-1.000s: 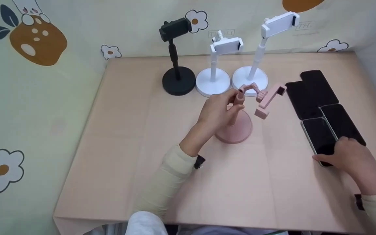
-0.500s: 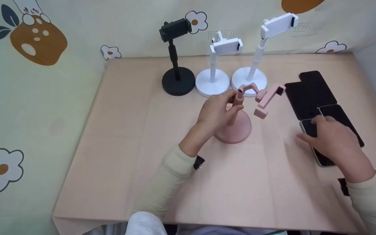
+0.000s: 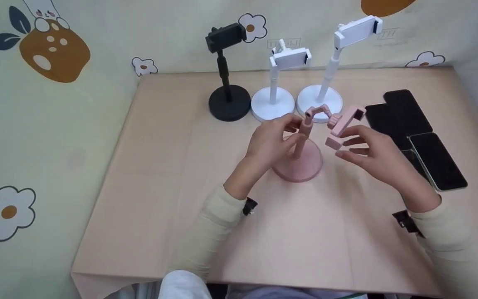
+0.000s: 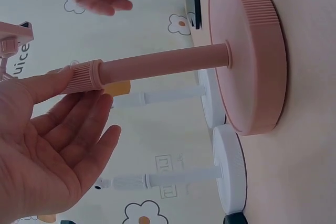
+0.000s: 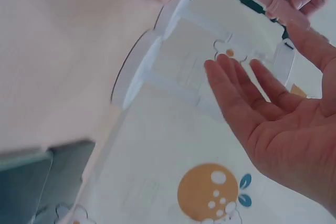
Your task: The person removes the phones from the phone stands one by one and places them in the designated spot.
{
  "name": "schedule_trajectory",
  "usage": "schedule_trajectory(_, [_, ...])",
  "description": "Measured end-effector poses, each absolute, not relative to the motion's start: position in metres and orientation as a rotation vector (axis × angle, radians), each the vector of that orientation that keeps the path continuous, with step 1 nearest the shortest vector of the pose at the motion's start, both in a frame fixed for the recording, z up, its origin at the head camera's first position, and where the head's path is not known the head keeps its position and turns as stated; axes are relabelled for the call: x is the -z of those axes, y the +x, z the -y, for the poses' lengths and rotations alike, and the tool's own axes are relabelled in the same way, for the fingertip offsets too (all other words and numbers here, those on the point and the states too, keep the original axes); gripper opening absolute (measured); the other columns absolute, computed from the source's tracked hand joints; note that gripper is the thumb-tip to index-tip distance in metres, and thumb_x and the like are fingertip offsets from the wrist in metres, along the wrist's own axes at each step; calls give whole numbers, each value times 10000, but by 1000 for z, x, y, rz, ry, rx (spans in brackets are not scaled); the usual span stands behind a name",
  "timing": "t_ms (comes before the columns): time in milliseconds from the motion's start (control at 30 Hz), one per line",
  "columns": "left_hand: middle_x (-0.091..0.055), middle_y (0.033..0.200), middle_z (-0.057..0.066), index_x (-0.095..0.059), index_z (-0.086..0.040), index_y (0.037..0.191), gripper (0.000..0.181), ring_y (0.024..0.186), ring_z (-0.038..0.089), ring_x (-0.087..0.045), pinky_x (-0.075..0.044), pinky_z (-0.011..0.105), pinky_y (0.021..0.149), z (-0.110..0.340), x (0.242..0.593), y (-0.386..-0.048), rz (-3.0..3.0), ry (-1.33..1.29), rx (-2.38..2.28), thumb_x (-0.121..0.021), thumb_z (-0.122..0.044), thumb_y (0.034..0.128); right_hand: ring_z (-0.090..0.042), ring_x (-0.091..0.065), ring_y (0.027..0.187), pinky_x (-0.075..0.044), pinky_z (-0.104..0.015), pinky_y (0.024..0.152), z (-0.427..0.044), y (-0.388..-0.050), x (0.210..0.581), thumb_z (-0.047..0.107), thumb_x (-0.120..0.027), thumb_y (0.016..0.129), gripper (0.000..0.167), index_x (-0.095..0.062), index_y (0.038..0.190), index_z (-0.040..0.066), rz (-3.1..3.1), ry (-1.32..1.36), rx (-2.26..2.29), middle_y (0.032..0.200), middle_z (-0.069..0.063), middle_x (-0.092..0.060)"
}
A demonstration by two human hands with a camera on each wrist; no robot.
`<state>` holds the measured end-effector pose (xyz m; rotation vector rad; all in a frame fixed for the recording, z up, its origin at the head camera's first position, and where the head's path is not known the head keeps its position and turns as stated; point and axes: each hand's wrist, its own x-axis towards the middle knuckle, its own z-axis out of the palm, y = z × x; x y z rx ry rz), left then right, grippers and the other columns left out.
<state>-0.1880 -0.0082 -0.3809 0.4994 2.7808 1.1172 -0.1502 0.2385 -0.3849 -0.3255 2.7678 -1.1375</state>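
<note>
A pink phone stand [image 3: 298,170] stands upright on the table with its clamp [image 3: 345,121] tilted out to the right. My left hand [image 3: 266,139] pinches the upper post between thumb and fingers. In the left wrist view the thumb lies on the ribbed collar [image 4: 84,77], above the round base [image 4: 247,51]. Close to the right side of the clamp is my right hand [image 3: 376,155], its fingers spread and relaxed, holding nothing. Whether a fingertip touches the clamp, I cannot tell. The right wrist view shows that palm [image 5: 294,135] bare.
Behind the pink stand are a black phone stand [image 3: 230,104], a shorter white stand [image 3: 273,104] and a taller white stand [image 3: 320,99]. Several dark phones [image 3: 438,162] lie at the right, partly behind my right forearm. A patterned cloth wall [image 3: 98,124] borders the back and left.
My right hand has left the phones at the right and moved left and up to the pink stand's clamp. My left hand keeps its grip on the post.
</note>
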Motion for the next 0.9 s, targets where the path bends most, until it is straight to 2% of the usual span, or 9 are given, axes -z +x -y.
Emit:
schedule_trajectory(167, [-712,1234,-73,-634,-235,1266,331,1167,82,-649,-499,300,1051,13,381,-188,-2791,496,-1092,-690,-296,946,-365,-583,1252,-507,-534,1035,-216,-162,386,163,-713,926,514,-529,1388,34,-2695,-413,1333,1366,-192,-599])
schedule_trajectory(267, [-714,1234,-68,-640,-230,1259,318,1165,88,-651,-507,303,1037,16,382,-188,-2804,493,-1081,-683,-294,952,-334,-590,1266,-527,-377,1032,-205,-168,389,123,-713,920,471,-572,1364,51,-2675,-483,1409,1350,-170,-628])
schedule_trajectory(367, [-716,1232,-63,-645,-224,1260,317,1161,91,-654,-511,306,1027,20,383,-188,-2807,480,-1090,-681,-297,953,-269,-631,1216,-510,-186,976,-199,-173,391,107,-724,909,443,-603,1333,58,-2662,-549,1451,1301,-144,-666])
schedule_trajectory(400, [-717,1229,-64,-647,-225,1258,315,1159,90,-654,-511,305,1023,21,384,-188,-2805,473,-1097,-681,-298,953,-240,-643,1194,-510,-159,968,-198,-175,392,90,-723,906,430,-611,1319,46,-2650,-576,1477,1281,-143,-675])
schedule_trajectory(500, [-723,1212,-72,-653,-229,1248,305,1148,82,-656,-515,301,1001,25,384,-189,-2805,465,-1121,-682,-300,952,-100,-671,1109,-525,-148,948,-195,-178,392,18,-716,892,392,-627,1273,-1,-2608,-652,1557,1214,-142,-692])
schedule_trajectory(633, [-733,1190,-78,-660,-227,1230,282,1135,74,-664,-519,303,978,29,385,-190,-2817,474,-1129,-681,-288,955,50,-659,1025,-543,-143,915,-191,-182,391,-40,-696,885,328,-642,1208,-64,-2565,-701,1635,1172,-78,-684])
schedule_trajectory(700, [-732,1193,-76,-658,-227,1229,281,1138,74,-663,-518,305,984,31,386,-190,-2815,463,-1125,-681,-285,955,71,-654,1007,-544,-128,891,-189,-184,390,-37,-689,891,301,-652,1188,-69,-2572,-701,1636,1183,-74,-681])
schedule_trajectory(900, [-725,1206,-72,-647,-230,1241,294,1150,78,-657,-515,304,993,35,388,-189,-2803,426,-1116,-681,-287,955,87,-629,1029,-510,-89,914,-184,-187,390,-5,-653,930,232,-663,1157,-53,-2577,-738,1586,1237,-218,-668])
